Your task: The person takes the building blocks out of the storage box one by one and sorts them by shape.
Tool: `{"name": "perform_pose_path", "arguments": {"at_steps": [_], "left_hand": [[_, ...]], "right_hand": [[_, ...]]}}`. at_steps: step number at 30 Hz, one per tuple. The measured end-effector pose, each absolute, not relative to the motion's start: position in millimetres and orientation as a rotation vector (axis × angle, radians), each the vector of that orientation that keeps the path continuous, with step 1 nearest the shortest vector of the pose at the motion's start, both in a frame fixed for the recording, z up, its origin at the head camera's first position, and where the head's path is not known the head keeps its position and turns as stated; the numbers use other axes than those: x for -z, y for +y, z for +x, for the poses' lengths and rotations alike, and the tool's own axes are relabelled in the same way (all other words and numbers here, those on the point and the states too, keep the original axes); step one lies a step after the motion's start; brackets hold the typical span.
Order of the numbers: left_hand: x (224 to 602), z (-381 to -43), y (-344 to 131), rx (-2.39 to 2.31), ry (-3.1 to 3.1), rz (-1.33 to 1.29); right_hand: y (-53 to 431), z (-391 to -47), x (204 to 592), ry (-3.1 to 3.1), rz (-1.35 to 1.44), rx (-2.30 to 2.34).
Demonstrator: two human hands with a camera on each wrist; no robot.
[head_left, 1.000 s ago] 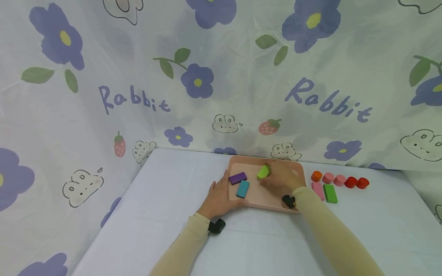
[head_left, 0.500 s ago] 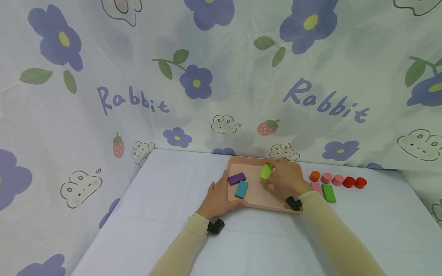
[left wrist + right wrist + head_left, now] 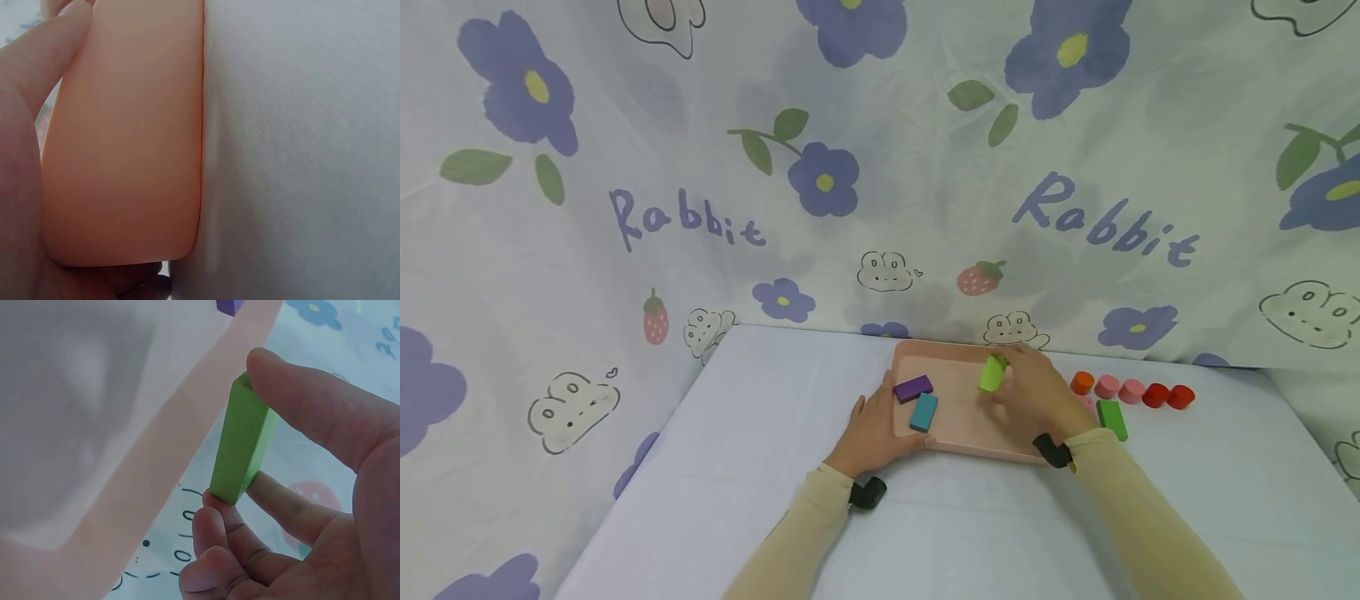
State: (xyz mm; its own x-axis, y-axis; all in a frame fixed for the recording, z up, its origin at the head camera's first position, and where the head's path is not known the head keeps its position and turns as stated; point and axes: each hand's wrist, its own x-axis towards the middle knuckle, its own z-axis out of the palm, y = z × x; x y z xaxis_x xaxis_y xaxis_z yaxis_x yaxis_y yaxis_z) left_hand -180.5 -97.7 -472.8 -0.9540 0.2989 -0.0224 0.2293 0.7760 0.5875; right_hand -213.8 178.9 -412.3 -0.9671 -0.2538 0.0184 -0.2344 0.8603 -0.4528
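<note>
Right of frame centre, right hand [image 3: 1036,390] is pinching light-green block [image 3: 992,374], end-only grip risking slip; left hand [image 3: 868,433], fingers spread, is touching tray [image 3: 958,421].

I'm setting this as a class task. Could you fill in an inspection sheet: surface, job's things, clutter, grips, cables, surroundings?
Surface: white table.
Job's things: tray, lying flat; lime block, held.
Clutter: purple block and blue block in the tray; to its right, green block, five cylinders in a row and a mostly hidden pink block.
Grips: left grip rests against the tray's near left corner; right grip pinches the lime block.
Cables: nothing seen.
Surroundings: curtain printed with flowers and rabbits.
</note>
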Motion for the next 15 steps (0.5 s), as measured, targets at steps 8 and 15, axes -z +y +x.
{"name": "perform_pose_path", "arguments": {"at_steps": [8, 15], "left_hand": [[473, -182, -98, -0.907, 2.852, 0.418], [476, -182, -97, -0.904, 2.861, 0.425]], "right_hand": [[192, -204, 410, 3.008, -0.394, 0.756], [207, -195, 407, 3.038, -0.457, 0.846]]}}
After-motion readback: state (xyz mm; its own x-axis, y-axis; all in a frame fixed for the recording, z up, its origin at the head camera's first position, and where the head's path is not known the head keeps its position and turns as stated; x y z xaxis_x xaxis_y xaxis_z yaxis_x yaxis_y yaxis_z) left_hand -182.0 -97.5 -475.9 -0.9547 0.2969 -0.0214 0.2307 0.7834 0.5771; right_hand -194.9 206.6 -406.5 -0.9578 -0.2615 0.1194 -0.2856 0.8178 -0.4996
